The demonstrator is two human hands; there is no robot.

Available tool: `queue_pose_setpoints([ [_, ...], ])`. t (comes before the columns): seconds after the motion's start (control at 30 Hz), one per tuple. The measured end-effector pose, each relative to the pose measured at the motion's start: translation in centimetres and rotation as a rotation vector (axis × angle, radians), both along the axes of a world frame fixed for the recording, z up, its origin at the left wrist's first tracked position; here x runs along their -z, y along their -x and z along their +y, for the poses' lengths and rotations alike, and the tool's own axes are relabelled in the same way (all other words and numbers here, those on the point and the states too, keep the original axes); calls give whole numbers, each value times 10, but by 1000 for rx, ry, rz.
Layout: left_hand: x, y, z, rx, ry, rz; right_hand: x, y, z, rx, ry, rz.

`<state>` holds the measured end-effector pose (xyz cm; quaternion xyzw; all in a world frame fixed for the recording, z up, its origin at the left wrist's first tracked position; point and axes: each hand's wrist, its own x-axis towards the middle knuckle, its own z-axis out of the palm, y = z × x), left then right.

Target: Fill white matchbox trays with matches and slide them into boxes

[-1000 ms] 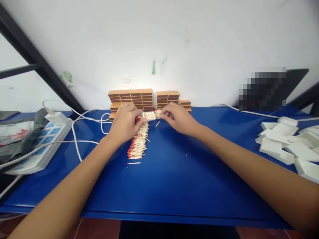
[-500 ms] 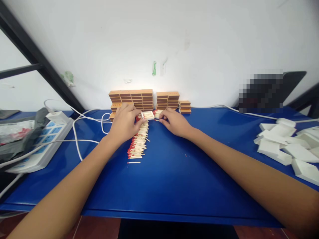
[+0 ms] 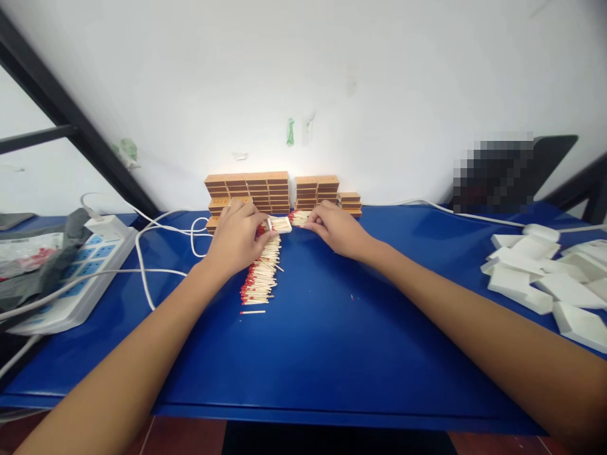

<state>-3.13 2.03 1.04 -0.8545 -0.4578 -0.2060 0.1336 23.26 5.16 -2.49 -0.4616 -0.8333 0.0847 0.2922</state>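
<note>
My left hand (image 3: 238, 237) grips a small white matchbox tray (image 3: 285, 225) by its left end, thumb in front and fingers behind. Several matchsticks lie inside the tray. Below and partly behind this hand runs a long pile of red-tipped matchsticks (image 3: 260, 278), their heads mostly to the left. My right hand (image 3: 336, 229) is closed in a pinch at the right end of a smaller heap of matchsticks (image 3: 300, 218), just right of the tray. A matchstick seems to be between its fingertips, mostly hidden. One loose matchstick (image 3: 253, 312) lies in front of the long pile.
Stacked matchboxes (image 3: 249, 183) stand against the wall, with more stacks (image 3: 317, 184) to their right. White empty trays (image 3: 535, 265) are heaped at the right. On the left are a power strip (image 3: 102, 265), white cables (image 3: 142, 272) and a grey bag (image 3: 57, 253). A dark tablet-like object (image 3: 552, 167) leans at the right.
The right fingertips have shifted slightly, up to the smaller matchstick heap. The tray has tilted a little and moved slightly left and down; the left hand still holds it.
</note>
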Motion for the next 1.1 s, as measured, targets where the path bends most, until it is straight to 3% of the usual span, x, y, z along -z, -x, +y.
queue_pose_setpoints([
  [0.27, 6, -11, -6, 145, 31, -16, -11, 17, -19, -39, -53, -23],
  [0.47, 7, -14, -8, 184, 61, -46, -12, 21, -24, -94, -54, 16],
  [0.63, 4, -7, -3, 85, 23, -85, -5, 10, -11, -6, -93, 117],
  [0.77, -1, -2, -1, -19, -3, -73, 8, 0, 2, -26, -52, 44],
  [0.9, -2, 0, 0, -39, -10, -78, 18, -2, 8, -40, -39, -12],
  [1.1, -1, -1, -1, -41, -20, -57, 17, 3, 7, -14, -17, -4],
])
